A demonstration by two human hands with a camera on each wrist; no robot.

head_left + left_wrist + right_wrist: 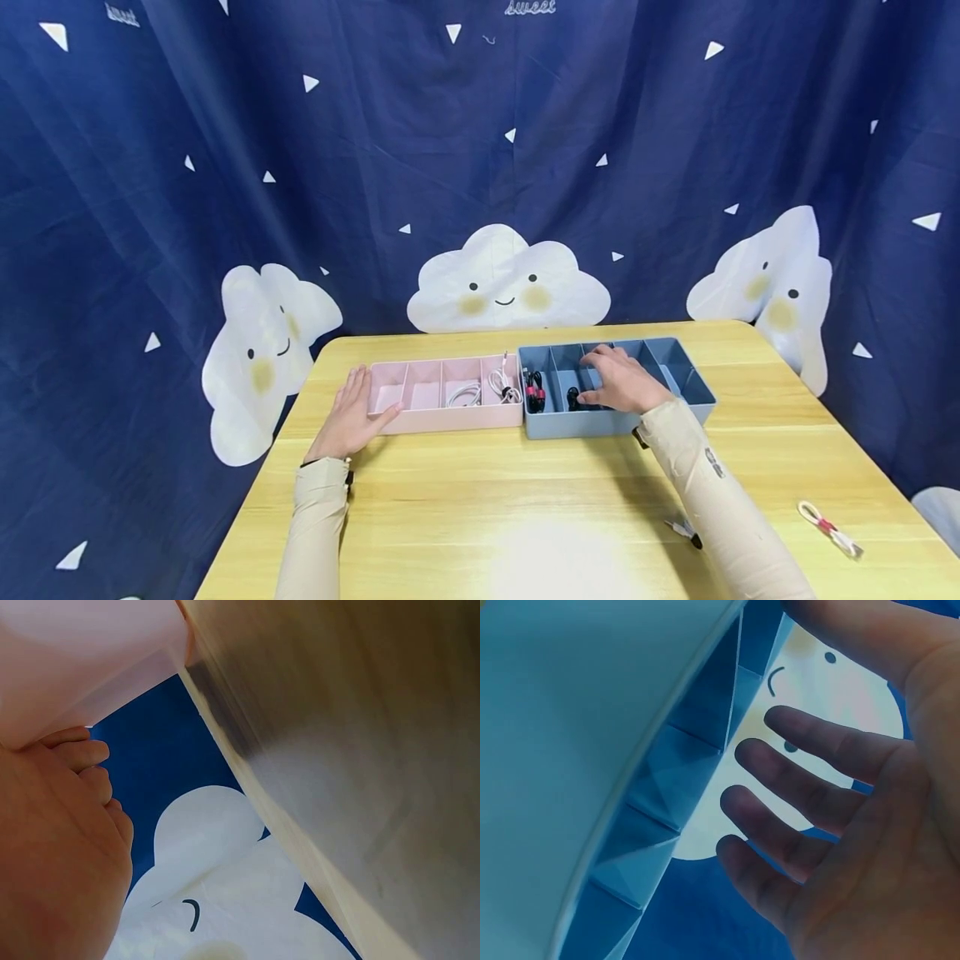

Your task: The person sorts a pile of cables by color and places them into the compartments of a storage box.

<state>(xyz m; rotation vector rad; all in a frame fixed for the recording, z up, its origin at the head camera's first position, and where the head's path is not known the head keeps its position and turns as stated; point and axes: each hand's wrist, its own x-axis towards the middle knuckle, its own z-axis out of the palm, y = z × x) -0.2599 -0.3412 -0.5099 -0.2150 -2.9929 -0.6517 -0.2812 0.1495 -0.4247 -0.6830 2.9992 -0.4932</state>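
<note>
A pink divided box (pixel 450 419) stands toward the back of the table. My left hand (pixel 349 415) rests at its left end, with the fingers along the end wall and the thumb at the front rim. White cables (pixel 467 393) lie in its two right compartments. Against its right end is a blue divided box (pixel 577 426). Above the blue box's middle I hold my right hand (pixel 621 382), fingers spread and loosely bent; its palm shows bare in the right wrist view. A bundled black cable (pixel 573 398) sits in the second compartment from the left, near the thumb.
Black cables with red ties (pixel 535 393) fill the blue box's leftmost compartment. A white cable with a red tie (pixel 827 527) lies at the table's right. By my right forearm lies a small white-and-black cable (pixel 686 532). A dark blue curtain (pixel 480 167) hangs behind the table.
</note>
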